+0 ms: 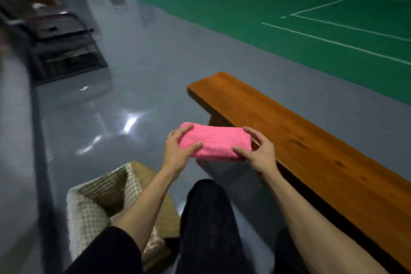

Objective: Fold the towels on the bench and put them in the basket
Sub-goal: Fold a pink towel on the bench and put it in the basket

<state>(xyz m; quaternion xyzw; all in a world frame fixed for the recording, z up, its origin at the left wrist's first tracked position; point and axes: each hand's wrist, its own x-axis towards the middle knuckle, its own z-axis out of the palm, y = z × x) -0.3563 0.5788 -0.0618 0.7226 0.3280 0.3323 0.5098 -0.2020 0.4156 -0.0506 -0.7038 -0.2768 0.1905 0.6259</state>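
Towel folded and held clear of the worktop

Grips one pink towel [214, 141] in mid-air, folded into a thick oblong pad. Holds it by the two short ends: at one end the left hand [178, 151], thumb on top, fingers curled round the far edge; at the other the right hand [259, 151], thumb across the near corner, fingers wrapped behind. Hangs just to the left of the wooden worktop [311, 140], over the grey floor [155, 62], not touching either.

Looks soft, plush and light, with a nubbly terry surface. Seems neither slippery nor fragile, yet limp: likely to sag or spring open if taken by one end only. Best clamped as now, at both ends, or pinched across the middle so that every layer stays pressed together on the way down.

Counts, as far as visible: one towel, one worktop, one basket [93, 198], two hands. Shows no other towel on the stretch of worktop to the right of the right hand.

Places the basket below and to the left of the left hand, on the floor, partly under the left forearm. Appears woven, with a checked cloth lining. Cannot tell its contents, since the forearm hides part of the inside.

Judged from this: folding done for this towel, lowering into the basket not yet done.
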